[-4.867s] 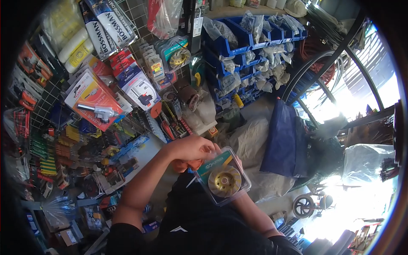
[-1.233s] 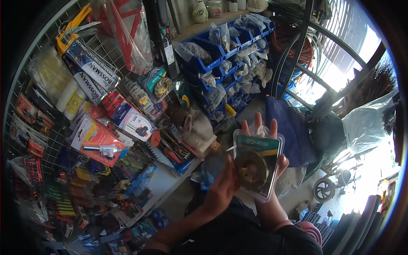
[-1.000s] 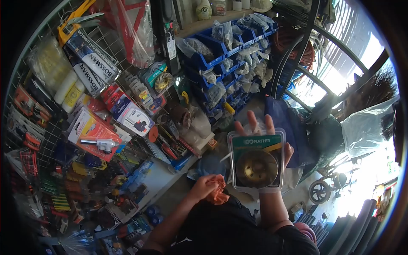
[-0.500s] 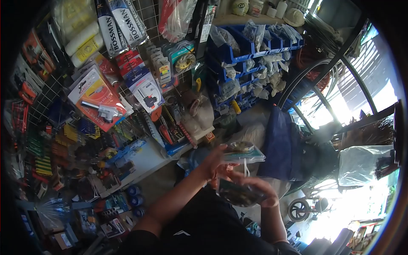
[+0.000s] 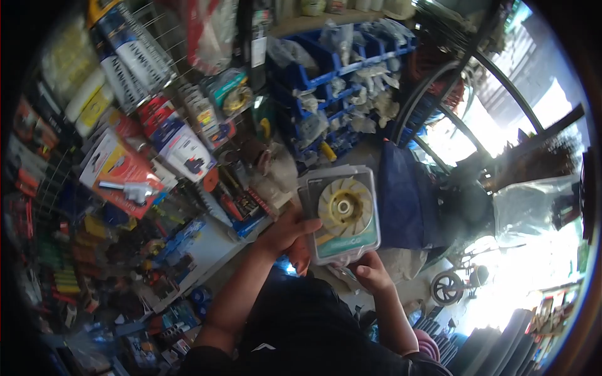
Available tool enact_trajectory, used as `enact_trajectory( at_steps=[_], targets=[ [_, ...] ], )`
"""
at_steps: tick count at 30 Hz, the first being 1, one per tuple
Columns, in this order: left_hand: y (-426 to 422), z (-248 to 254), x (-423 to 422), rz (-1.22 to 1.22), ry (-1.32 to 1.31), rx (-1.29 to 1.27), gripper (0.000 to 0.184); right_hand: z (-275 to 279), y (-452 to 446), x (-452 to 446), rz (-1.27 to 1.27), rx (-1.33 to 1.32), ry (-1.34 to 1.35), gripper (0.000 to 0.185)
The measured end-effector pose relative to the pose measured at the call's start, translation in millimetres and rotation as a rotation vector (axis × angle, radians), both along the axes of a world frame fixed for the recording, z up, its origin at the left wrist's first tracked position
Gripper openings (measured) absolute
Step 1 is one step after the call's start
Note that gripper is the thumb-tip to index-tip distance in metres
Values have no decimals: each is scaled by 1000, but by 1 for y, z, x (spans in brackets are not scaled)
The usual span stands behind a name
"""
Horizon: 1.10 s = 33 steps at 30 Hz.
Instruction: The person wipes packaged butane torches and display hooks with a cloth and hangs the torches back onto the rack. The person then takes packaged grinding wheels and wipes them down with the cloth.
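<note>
A clear blister pack (image 5: 343, 243) with a teal card and a pale gold grinding cup wheel (image 5: 345, 207) faces me in the middle, its printed brand upside down. My left hand (image 5: 292, 229) grips its left edge, thumb on the front, with an orange cloth (image 5: 300, 255) hanging beneath the same hand. At the bottom edge, my right hand (image 5: 371, 272) is closed with its thumb bent; a grey, blurred edge of packaging shows beside its fingers. Whether it grips that edge or the pack itself is unclear.
Packaged tools hang on a wire rack (image 5: 150, 25) at left, above a white counter (image 5: 213, 254). Blue bins (image 5: 313, 59) with bagged parts stand ahead. A dark blue cloth (image 5: 406, 194) hangs right of the pack, and a small wheel (image 5: 447, 287) stands lower right.
Half a second ago two packs lay tilted between my hands. Now one pack stands upright toward me with its wheel in full view, and the camera view has shifted right.
</note>
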<state>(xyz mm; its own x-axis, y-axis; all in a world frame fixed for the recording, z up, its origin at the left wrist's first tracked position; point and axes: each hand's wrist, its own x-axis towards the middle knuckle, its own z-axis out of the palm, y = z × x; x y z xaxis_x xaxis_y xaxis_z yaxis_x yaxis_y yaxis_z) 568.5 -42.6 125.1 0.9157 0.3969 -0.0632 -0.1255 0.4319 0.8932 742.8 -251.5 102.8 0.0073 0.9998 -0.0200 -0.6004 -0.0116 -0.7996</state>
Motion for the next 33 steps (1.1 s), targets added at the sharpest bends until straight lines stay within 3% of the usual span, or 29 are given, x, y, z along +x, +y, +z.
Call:
enact_trajectory(
  at_steps=[2,5,9,12,15,18,19,21,22,24,25,26,28,30,32,33],
  targets=[
    [-16,15,5,42,-1,2,44,3,2,-7,-145,48,21,71],
    [-17,13,0,-15,52,-83,48,-7,2,-10,-219,-129,206,60],
    [-13,11,-8,13,21,-52,53,-16,10,-24,-212,-83,332,64],
    [-16,15,-14,14,61,-35,54,-27,13,-24,-104,-1,585,68],
    [-15,5,-22,-5,91,-107,57,-27,15,-30,-102,179,763,90],
    [-21,10,-19,68,-4,-122,57,21,30,-27,-91,152,823,84],
    [-20,11,-19,63,0,-122,57,18,36,-25,-95,153,826,84],
    [-14,14,-18,-31,57,-85,53,-2,46,-22,-55,55,1203,75],
    [-15,23,-12,-38,60,-82,53,-17,47,-22,-59,61,1206,75],
    [-22,40,7,-156,177,50,49,-42,48,-25,-43,114,1183,57],
    [-23,29,18,-158,120,76,42,-16,47,-28,-28,146,1107,49],
    [-24,22,24,-154,122,81,42,-27,41,-22,-210,-24,1088,48],
    [-30,21,37,10,193,177,27,-31,37,-20,-274,32,1085,47],
    [-41,25,43,94,148,209,25,-42,31,-18,-317,72,1099,47],
    [-53,43,41,356,168,672,41,-35,28,-16,-366,117,1116,48],
    [-52,54,37,494,167,976,42,-16,30,-15,-256,154,1084,50]
  ],
)
